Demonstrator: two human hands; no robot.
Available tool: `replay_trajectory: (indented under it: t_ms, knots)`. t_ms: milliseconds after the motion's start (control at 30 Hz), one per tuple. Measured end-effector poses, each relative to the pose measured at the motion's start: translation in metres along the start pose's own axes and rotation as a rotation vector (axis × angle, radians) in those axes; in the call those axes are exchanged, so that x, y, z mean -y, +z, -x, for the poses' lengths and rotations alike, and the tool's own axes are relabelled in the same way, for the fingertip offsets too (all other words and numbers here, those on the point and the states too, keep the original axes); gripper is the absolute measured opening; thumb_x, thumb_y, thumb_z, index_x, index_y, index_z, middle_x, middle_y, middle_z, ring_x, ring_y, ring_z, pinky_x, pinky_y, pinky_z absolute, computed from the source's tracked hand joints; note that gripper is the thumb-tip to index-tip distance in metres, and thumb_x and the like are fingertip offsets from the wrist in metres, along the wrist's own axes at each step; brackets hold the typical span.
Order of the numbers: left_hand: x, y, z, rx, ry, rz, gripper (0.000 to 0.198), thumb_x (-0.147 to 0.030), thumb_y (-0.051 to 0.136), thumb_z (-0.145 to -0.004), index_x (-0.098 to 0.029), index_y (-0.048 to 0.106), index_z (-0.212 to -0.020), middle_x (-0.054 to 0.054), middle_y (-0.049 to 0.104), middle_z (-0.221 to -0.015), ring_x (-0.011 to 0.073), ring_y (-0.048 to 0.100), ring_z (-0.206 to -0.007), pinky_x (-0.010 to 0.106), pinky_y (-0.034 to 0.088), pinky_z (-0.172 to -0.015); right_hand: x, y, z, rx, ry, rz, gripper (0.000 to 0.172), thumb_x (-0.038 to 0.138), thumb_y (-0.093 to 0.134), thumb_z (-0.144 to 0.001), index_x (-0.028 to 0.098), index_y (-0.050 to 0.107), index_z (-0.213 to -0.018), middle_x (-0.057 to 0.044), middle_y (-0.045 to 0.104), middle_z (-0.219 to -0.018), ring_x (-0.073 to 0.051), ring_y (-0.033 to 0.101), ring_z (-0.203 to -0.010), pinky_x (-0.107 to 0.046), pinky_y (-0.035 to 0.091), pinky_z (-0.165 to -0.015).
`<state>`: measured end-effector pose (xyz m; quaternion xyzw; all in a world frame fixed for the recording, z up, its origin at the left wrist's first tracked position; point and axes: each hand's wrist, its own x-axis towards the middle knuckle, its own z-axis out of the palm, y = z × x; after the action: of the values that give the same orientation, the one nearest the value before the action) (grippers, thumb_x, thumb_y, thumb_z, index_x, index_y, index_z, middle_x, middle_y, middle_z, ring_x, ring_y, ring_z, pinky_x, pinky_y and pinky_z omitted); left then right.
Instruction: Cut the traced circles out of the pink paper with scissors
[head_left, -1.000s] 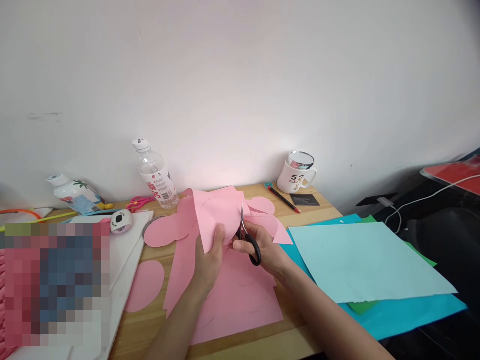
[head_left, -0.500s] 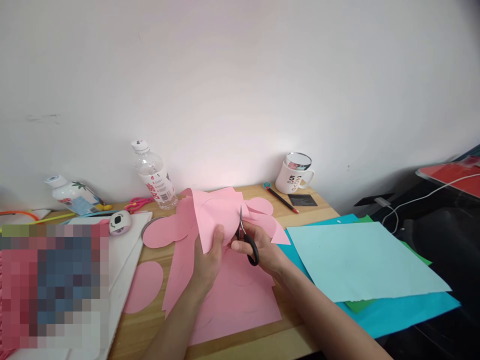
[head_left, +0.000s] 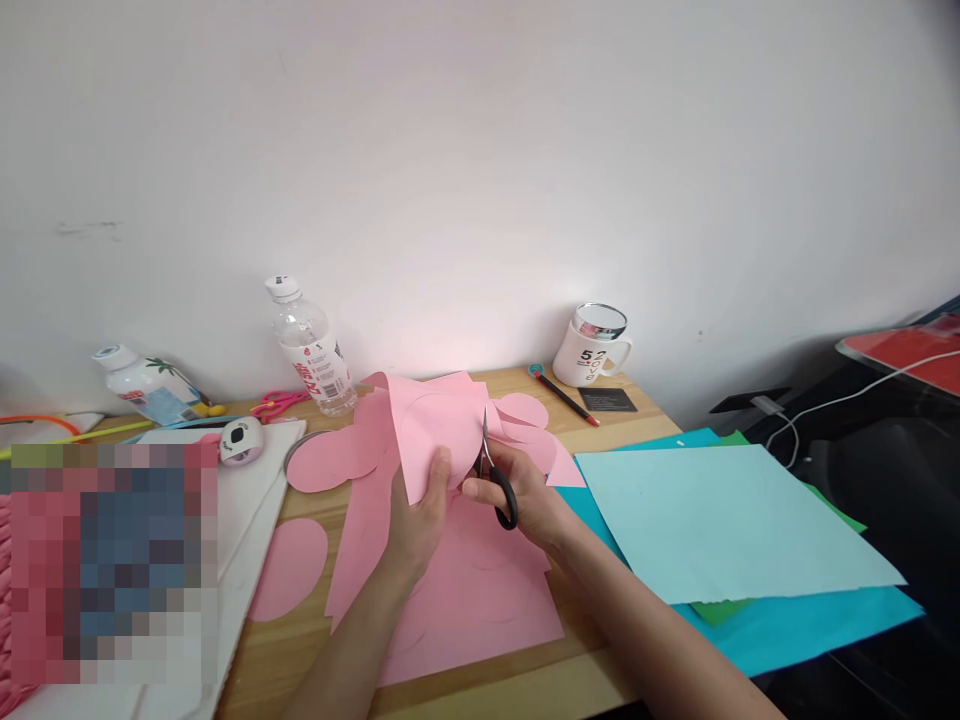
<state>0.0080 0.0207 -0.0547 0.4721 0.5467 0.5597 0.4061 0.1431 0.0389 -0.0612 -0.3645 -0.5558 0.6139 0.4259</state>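
My left hand (head_left: 422, 510) pinches a sheet of pink paper (head_left: 431, 425), thumb on its face, raised above the table. Faint curved outlines show on the sheet. My right hand (head_left: 525, 492) grips black-handled scissors (head_left: 506, 498), their blades pointing up at the sheet's right edge, with a cut strip of pink paper curling off to the right. Beneath both hands lie more pink sheets (head_left: 480, 620) marked with faint curves. Rounded pink cut-outs lie at the left, one of them an oval (head_left: 291, 570) near the white board.
A clear bottle (head_left: 313, 350), a white mug (head_left: 589, 350), a pencil (head_left: 566, 396) and a black card (head_left: 607, 400) stand or lie along the wall. Pale blue paper (head_left: 735, 520) covers blue and green sheets at right. Pink scissors (head_left: 279, 404) and a white board (head_left: 259, 500) are at left.
The whole view has shifted very slightly. Both hands keep their hold on the paper and scissors, with hardly any visible movement.
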Motion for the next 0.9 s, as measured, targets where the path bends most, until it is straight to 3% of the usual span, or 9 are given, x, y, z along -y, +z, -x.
replay_trajectory:
  t_ms: [167,500,900]
  knots:
    - [0.0024,-0.0020,-0.0015,0.011,0.026,-0.019,0.037,-0.043,0.058,-0.082,-0.014,0.067,-0.103,0.010,0.072,-0.096,0.0254,0.065,-0.097,0.033,0.051,-0.082,-0.0013,0.0009,0.0003,-0.012,-0.015,-0.026,0.041,0.047,0.077,-0.066,0.019,0.048,-0.067,0.005,0.037,-0.061,-0.011,0.032,-0.058,-0.025,0.025,-0.052]
    - [0.0050,-0.0032,-0.0046,-0.052,0.052,-0.005,0.040,-0.043,0.060,-0.081,-0.015,0.065,-0.109,0.011,0.069,-0.106,0.0256,0.062,-0.106,0.034,0.048,-0.090,-0.0032,0.0006,-0.0003,-0.022,0.036,-0.020,0.036,0.047,0.076,-0.067,0.018,0.056,-0.071,0.002,0.050,-0.062,-0.014,0.045,-0.062,-0.028,0.035,-0.058]
    - [0.0061,-0.0057,-0.0083,-0.103,0.000,0.064,0.034,-0.043,0.065,-0.075,-0.013,0.067,-0.092,0.011,0.071,-0.090,0.0253,0.066,-0.090,0.033,0.053,-0.077,-0.0062,0.0038,-0.0005,0.011,0.016,-0.093,0.037,0.047,0.076,-0.066,0.018,0.053,-0.065,0.004,0.049,-0.056,-0.013,0.046,-0.056,-0.028,0.039,-0.058]
